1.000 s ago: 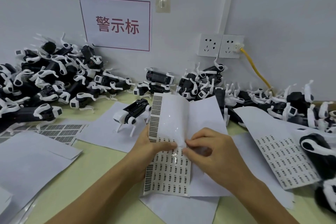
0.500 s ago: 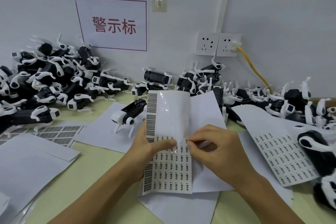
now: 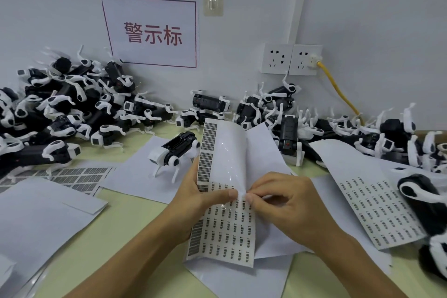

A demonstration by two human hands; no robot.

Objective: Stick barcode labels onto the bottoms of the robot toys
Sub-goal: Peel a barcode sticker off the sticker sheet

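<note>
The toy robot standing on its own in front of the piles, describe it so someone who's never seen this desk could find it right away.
Start at the red-lettered wall sign and drop straight down to the table, past the heap of toy robots against the wall. On a white sheet of paper, just left of the label sheet the hands hold, is the toy robot. Unlike the tumbled ones, it stands upright on its legs, alone.

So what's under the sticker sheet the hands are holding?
Plain white paper sheets lie under the sticker sheet, on the table. The left hand holds the sheet from behind; its fingers back there are covered. The right hand pinches at its middle.
</note>
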